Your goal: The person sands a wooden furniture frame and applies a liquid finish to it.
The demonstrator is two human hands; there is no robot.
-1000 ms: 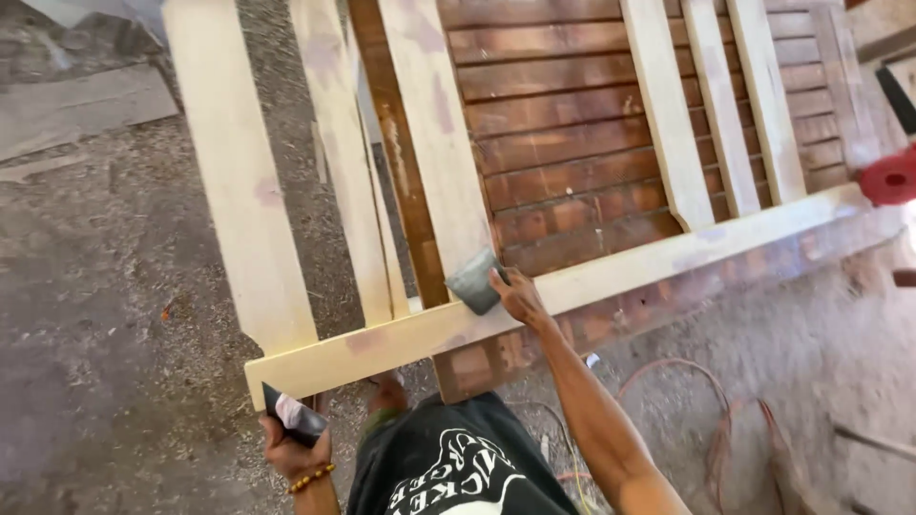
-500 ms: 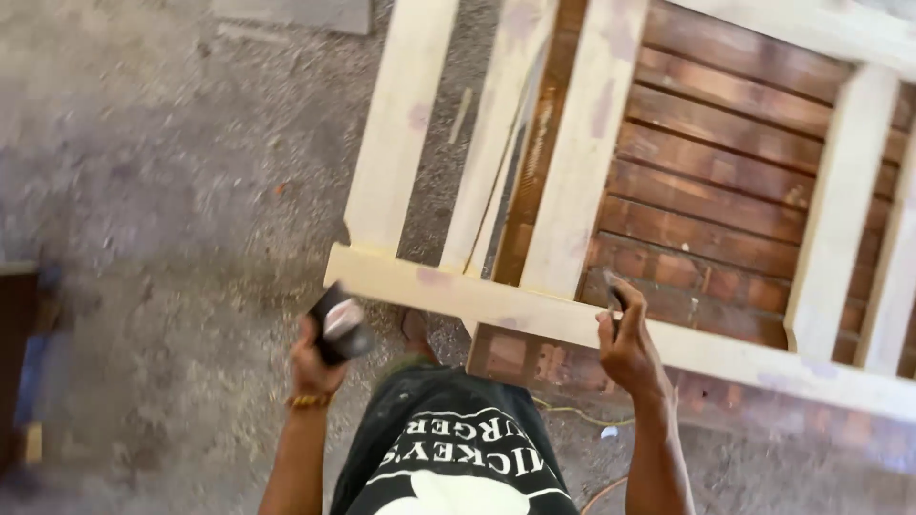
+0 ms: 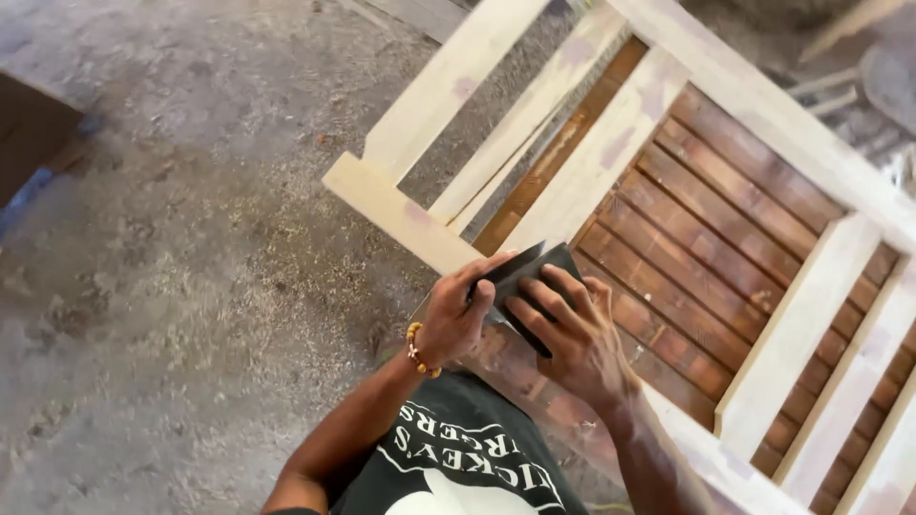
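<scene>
My left hand, with a bead bracelet on the wrist, and my right hand meet over the near rail of a pale wooden frame. Between them they hold two dark flat pieces, a thin blade-like one under the left fingers and a dark rectangular sheet under the right fingers. Which hand grips which piece is partly hidden by the fingers. The frame's pale slats carry pinkish filler patches.
Under the frame lies a panel of dark brown slats. Dusty concrete floor with sawdust spreads to the left. A dark brown object sits at the far left edge. My black printed shirt fills the bottom.
My hands were apart, the left holding a small dark object low and the right on the rail. They have come together over the rail, and the view has swung left.
</scene>
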